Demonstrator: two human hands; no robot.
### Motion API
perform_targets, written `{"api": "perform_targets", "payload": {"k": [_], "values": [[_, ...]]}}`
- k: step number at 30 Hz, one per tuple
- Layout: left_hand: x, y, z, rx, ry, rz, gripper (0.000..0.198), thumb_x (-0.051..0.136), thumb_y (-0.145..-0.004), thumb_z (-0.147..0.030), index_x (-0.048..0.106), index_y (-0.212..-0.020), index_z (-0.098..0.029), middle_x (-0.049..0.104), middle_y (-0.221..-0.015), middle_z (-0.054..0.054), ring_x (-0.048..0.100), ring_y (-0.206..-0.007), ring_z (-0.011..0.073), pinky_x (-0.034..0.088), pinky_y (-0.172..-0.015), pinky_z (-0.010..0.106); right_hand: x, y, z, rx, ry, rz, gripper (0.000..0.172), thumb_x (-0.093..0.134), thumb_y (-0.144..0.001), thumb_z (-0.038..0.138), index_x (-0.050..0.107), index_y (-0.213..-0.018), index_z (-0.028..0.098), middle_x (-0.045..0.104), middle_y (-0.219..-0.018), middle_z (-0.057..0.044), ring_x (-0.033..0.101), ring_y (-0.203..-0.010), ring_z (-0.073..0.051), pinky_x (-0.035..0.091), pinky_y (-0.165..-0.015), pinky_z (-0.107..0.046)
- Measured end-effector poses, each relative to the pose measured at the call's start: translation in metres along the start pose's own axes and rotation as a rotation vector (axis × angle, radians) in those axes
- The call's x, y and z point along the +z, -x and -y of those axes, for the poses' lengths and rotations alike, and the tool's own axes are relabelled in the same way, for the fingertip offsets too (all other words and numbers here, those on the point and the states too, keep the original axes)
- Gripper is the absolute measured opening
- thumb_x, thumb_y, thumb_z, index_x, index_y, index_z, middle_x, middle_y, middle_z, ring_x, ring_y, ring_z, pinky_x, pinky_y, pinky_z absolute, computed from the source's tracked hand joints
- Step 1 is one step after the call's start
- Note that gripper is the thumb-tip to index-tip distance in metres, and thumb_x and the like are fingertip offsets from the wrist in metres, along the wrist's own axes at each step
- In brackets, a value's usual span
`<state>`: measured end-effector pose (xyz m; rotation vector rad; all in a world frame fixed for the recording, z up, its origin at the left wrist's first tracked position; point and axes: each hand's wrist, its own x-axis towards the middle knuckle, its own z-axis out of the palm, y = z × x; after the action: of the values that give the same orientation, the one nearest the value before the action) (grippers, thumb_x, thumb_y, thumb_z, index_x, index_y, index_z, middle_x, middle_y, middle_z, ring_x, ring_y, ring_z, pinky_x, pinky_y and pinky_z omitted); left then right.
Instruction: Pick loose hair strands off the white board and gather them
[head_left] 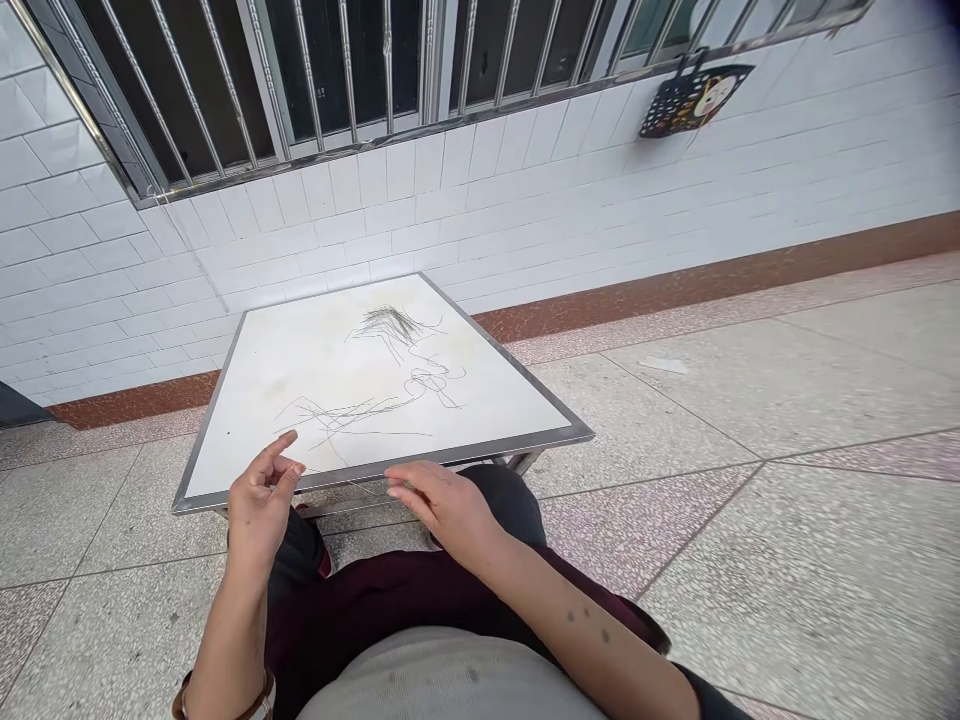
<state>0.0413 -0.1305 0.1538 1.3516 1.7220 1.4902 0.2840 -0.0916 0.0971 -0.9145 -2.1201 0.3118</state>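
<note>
A thin strand (364, 487), wire or thread I cannot tell, runs between my two hands just in front of the table's near edge. My left hand (261, 495) pinches its left end at the thumb tip, with the forefinger raised. On the other side, my right hand (446, 505) has thumb and fingers closed around the right end. Past my hands, loose thin strands (337, 412) lie scattered on the white tabletop (262, 350), some curled into loops (427, 380). A denser dark greenish bundle of strands (390, 323) rests farther back.
The low table has a grey metal rim (517, 442) and stands near a white tiled wall (510, 185). Above are barred windows (345, 70). A dark patterned bag (690, 100) hangs from the bars. Speckled floor (825, 530) surrounds the table, with a pale scrap (664, 365) on it.
</note>
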Motion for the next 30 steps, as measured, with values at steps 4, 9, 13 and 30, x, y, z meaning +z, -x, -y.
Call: {"api": "perform_targets", "payload": {"k": [4, 9, 13, 30], "values": [[0.006, 0.003, 0.000, -0.023, 0.007, 0.065, 0.048, 0.066, -0.077, -0.034, 0.062, -0.123, -0.022, 0.059, -0.076, -0.002, 0.054, -0.069, 0.0119, 0.045, -0.067, 0.025, 0.017, -0.004, 0.006, -0.094, -0.001, 0.050, 0.014, 0.049, -0.097, 0.025, 0.062, -0.101, 0.022, 0.071, -0.089, -0.004, 0.066, -0.081, -0.017, 0.053, -0.073, -0.029], [0.008, -0.003, 0.010, -0.035, -0.027, 0.079, 0.051, 0.065, -0.078, -0.037, 0.059, -0.126, -0.022, 0.058, -0.074, -0.002, 0.053, -0.066, 0.0116, 0.045, -0.066, 0.025, 0.024, 0.004, 0.002, -0.061, -0.054, 0.098, 0.015, 0.046, -0.097, 0.020, 0.061, -0.099, 0.020, 0.068, -0.089, -0.004, 0.064, -0.082, -0.018, 0.053, -0.074, -0.031], [0.015, -0.010, 0.025, -0.033, -0.053, 0.152, 0.060, 0.065, -0.079, -0.040, 0.050, -0.135, -0.024, 0.063, -0.082, 0.000, 0.057, -0.070, 0.0129, 0.047, -0.073, 0.028, 0.022, 0.008, -0.006, 0.018, -0.066, 0.098, 0.018, 0.043, -0.097, 0.019, 0.061, -0.098, 0.021, 0.068, -0.088, -0.004, 0.064, -0.081, -0.018, 0.052, -0.075, -0.031], [0.024, -0.068, 0.149, -0.077, -0.248, -0.044, 0.044, 0.049, -0.084, -0.050, 0.068, -0.110, -0.020, 0.073, -0.091, 0.007, 0.067, -0.082, 0.0219, 0.052, -0.077, 0.035, 0.012, -0.069, -0.108, 0.620, -0.009, 0.097, 0.017, 0.046, -0.091, 0.030, 0.061, -0.087, 0.023, 0.070, -0.081, 0.002, 0.057, -0.063, -0.013, 0.040, -0.061, -0.024]]}}
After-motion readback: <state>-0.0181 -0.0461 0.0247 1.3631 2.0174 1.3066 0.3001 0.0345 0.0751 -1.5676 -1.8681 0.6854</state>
